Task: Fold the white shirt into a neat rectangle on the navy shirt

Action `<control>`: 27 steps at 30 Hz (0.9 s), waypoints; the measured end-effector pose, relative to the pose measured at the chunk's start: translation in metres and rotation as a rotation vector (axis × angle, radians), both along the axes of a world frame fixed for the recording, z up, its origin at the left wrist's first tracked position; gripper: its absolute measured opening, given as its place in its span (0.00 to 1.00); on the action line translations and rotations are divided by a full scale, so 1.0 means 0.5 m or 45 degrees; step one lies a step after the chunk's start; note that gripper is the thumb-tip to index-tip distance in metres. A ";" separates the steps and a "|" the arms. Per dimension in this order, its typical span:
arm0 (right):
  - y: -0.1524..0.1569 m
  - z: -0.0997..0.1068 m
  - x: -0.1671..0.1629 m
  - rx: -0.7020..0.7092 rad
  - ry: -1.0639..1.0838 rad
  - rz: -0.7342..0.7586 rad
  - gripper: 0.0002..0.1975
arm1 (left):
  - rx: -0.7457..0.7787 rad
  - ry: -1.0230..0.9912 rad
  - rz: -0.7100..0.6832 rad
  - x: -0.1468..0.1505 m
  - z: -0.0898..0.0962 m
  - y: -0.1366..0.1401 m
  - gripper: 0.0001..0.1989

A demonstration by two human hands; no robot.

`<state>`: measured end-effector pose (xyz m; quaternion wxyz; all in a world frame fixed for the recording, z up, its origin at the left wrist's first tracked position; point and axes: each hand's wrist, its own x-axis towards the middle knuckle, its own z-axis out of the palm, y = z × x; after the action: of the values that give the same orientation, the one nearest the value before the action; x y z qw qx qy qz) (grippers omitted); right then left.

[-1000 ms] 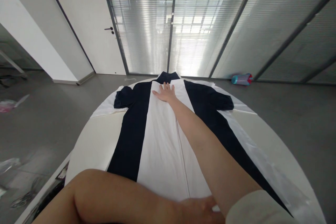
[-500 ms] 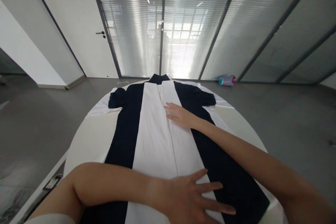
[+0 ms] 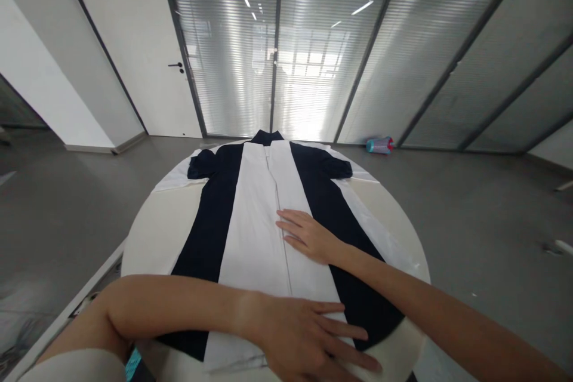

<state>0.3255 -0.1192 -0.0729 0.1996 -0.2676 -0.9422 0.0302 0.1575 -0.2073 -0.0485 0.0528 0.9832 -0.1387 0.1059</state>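
A short-sleeved navy and white garment lies spread on a round white table, its dark collar at the far edge. A seam or closure line runs down its white middle. My right hand rests flat on the white panel beside that line, fingers stretched out to the left. Nearer to me, my left hand lies over the lower part of the garment with its fingers spread, and the forearm crosses the hem area. Neither hand grasps anything. White fabric shows beneath the garment, out past its sleeves.
Beyond the table stands a glass partition with blinds, and a white door is at the left. A blue and pink object sits on the grey floor by the partition.
My right hand has slid down the white panel toward me. The view has shifted, and the garment's lower edge and more of the near table now show. My left hand stays spread near the hem.
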 end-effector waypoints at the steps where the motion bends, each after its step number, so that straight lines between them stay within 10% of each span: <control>1: -0.013 0.008 0.010 0.054 0.017 0.025 0.17 | -0.064 0.039 0.018 -0.021 0.019 -0.008 0.25; 6: -0.109 0.043 0.095 0.229 -0.104 0.133 0.14 | -0.404 0.178 0.462 -0.181 0.082 -0.013 0.24; 12: -0.203 0.050 0.172 0.220 -0.228 0.071 0.18 | -0.177 0.205 0.892 -0.345 0.035 -0.018 0.33; 27: -0.194 0.033 0.153 0.355 -0.206 0.164 0.17 | 0.096 0.156 0.818 -0.320 -0.004 -0.025 0.35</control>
<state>0.4022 -0.2160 -0.0564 0.1558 -0.1778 -0.9654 -0.1096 -0.0024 -0.2197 -0.0507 -0.0114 0.9825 0.1780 0.0527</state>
